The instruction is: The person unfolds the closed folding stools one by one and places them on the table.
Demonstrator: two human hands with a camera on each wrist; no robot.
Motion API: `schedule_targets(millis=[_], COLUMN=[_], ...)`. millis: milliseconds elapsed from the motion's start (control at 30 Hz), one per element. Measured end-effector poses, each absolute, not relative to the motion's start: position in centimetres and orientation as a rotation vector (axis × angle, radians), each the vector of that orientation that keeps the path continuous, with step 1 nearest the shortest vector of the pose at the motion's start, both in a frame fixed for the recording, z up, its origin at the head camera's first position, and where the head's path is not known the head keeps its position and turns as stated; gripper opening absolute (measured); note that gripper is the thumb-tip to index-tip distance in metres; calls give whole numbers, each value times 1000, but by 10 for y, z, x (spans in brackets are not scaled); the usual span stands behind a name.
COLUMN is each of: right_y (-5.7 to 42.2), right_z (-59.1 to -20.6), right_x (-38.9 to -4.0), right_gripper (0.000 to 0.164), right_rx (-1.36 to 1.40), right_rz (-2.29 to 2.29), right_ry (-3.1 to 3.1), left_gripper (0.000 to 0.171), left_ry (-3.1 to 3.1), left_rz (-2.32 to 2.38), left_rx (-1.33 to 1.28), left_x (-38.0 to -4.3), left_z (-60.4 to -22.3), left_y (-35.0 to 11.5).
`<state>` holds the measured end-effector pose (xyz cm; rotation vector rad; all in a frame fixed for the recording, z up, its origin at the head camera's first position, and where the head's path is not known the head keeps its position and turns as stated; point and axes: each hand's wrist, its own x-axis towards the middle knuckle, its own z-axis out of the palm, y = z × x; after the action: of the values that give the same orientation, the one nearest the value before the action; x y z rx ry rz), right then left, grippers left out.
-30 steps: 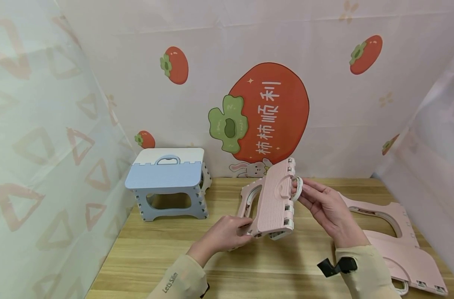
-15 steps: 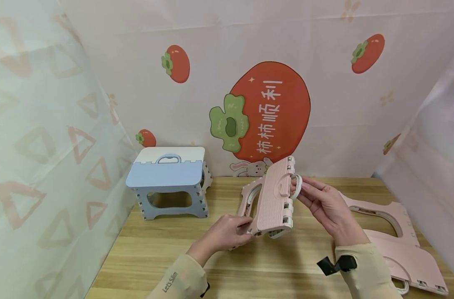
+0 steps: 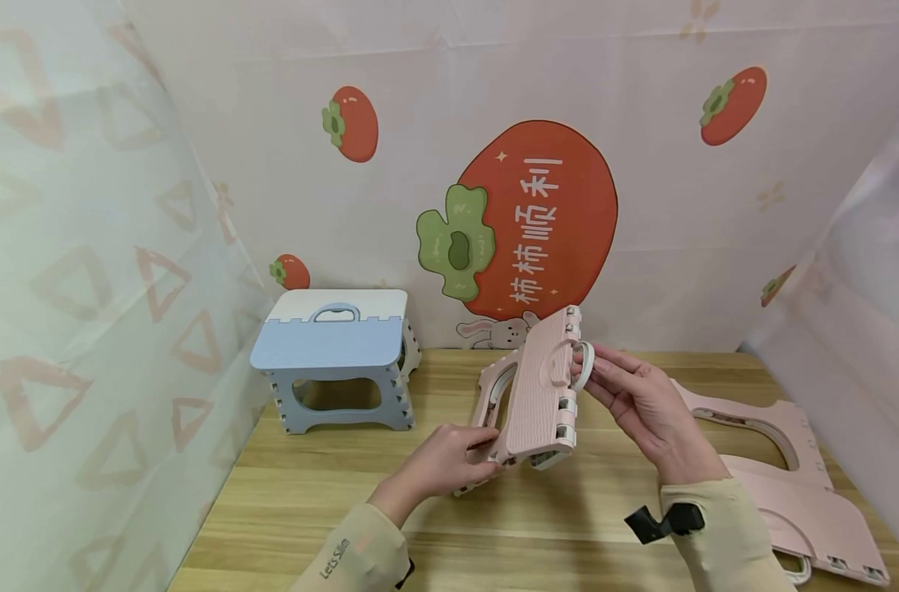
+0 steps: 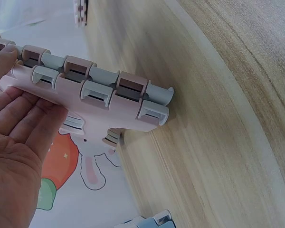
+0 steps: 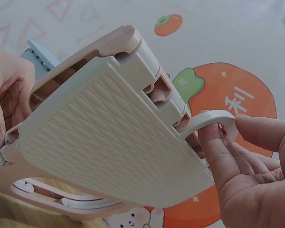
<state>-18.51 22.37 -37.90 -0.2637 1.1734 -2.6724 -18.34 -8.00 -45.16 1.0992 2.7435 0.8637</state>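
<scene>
A pink and white folding stool (image 3: 534,386), partly folded, is held tilted in front of me. My left hand (image 3: 449,462) grips its lower left edge by the hinged leg panel, thumb and fingers on either side. At the seat's right edge, my right hand (image 3: 649,415) pinches the white handle loop (image 3: 584,367) between thumb and fingers. The right wrist view shows the white underside (image 5: 104,137) of the seat half and the loop pulled out from the edge. In the left wrist view, a row of pink and white hinge knuckles (image 4: 104,76) runs past my fingers.
A blue and white folding stool (image 3: 326,353) stands unfolded at the back left of the wooden table (image 3: 308,510). Pink folding stool parts (image 3: 797,501) lie flat at the right, partly behind my right forearm. A cloth wall (image 3: 656,205) printed with persimmons closes the back.
The pink stool and both hands shift very slightly left against the background. Both hands keep the same hold on its edge and handle loop.
</scene>
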Motion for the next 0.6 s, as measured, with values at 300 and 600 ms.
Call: schedule_targets(millis=[300, 600], right_y=[223, 222], right_z=[-377, -374], right_x=[-185, -186], right_gripper=[32, 32], right_rx=[-264, -263], right_rz=[-2665, -2664], right_ry=[1191, 1192], left_gripper=[39, 40], left_ry=[2736, 2724], left_rz=[871, 910], left_rx=[1080, 1069], left_x=[-184, -184], left_z=[-452, -453], left_y=[-79, -79])
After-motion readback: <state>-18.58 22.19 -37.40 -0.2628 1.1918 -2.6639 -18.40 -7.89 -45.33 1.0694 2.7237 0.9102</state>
